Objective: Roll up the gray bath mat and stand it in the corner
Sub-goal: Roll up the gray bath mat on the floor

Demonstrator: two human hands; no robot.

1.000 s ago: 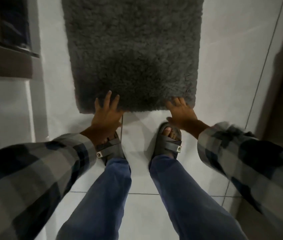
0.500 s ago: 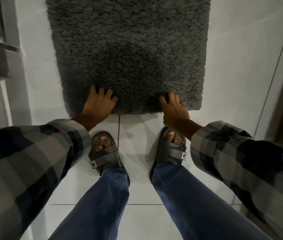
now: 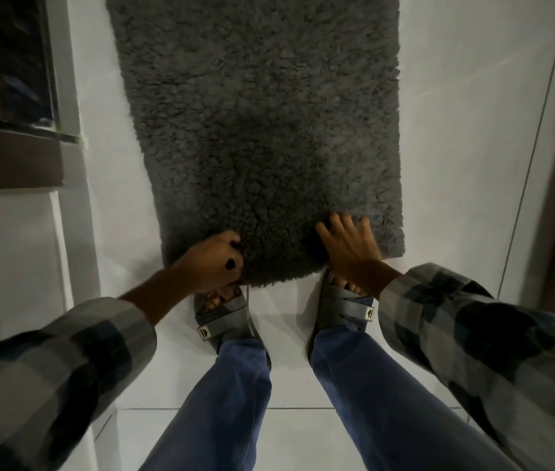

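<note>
Nearest the camera, at 6 o'clock, the person's legs [image 3: 235, 402] in blue trousers run down to gray sandals [image 3: 223, 316] planted on the white tile floor [image 3: 456, 164], toes just short of the mat's near edge. Plaid sleeves [image 3: 51, 368] come in from 8 and 4 o'clock.

Just beyond the toes, the left hand [image 3: 211, 261] is clenched on the near left corner of the gray bath mat [image 3: 262, 130]. Its grip has pile bunched in the fist and the edge humped up off the floor. The right hand [image 3: 347, 246] lies on the pile near the right corner with fingers spread. Whether its thumb is hooked under the edge cannot be told, so I count it as resting rather than gripping.

The mat itself lies flat from there toward 12 o'clock, its far end out of frame. It runs between a dark cabinet front [image 3: 11, 96] at 10 o'clock and a grout line [image 3: 541, 130] at 2 o'clock.

The step in hand is starting the roll, and almost nothing is wound yet. To do it well, the right hand should probably take the edge as the left has. Both corners then turn over together, making a tight, straight first fold. An uneven start would likely make the roll cone-shaped, so it would stand poorly in the corner. Thick pile will tend to spring back, so keep pressure down while rolling away.
</note>
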